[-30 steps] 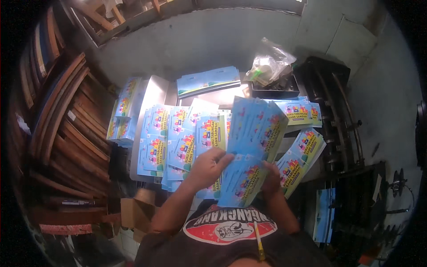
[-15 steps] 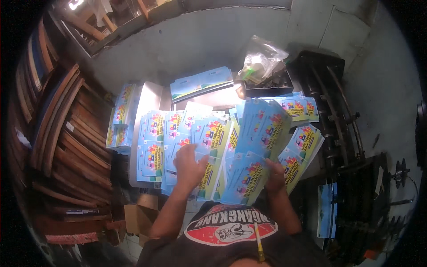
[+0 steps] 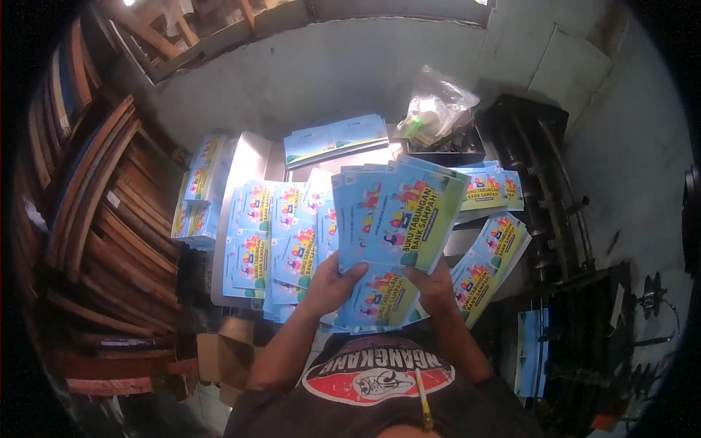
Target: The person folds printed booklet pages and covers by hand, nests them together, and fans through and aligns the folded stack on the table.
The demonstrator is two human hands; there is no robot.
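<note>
Both my hands grip a fanned stack of printed sheets (image 3: 372, 233), blue and green with cartoon figures and lettering. My left hand (image 3: 328, 288) pinches the stack's left edge, thumb on top. On the opposite edge, my right hand (image 3: 435, 290) is closed the same way. The fingers beneath the paper are hidden. Left of the held stack, overlapping rows of similar sheets (image 3: 248, 252) lie on the table. A loose pile of sheets (image 3: 488, 266) sits to the right of my right hand.
A pale blue stack (image 3: 336, 139) lies at the back, beside a dark box (image 3: 456, 150) with a clear plastic bag (image 3: 438, 102) on it. Wooden frames (image 3: 109, 219) line the left side. A dark machine (image 3: 537, 190) stands right. A cardboard box (image 3: 226, 358) sits lower left.
My left hand has moved right from the sheets on the table and now grips the stack. The stack has shifted left and straightened in front of me.
</note>
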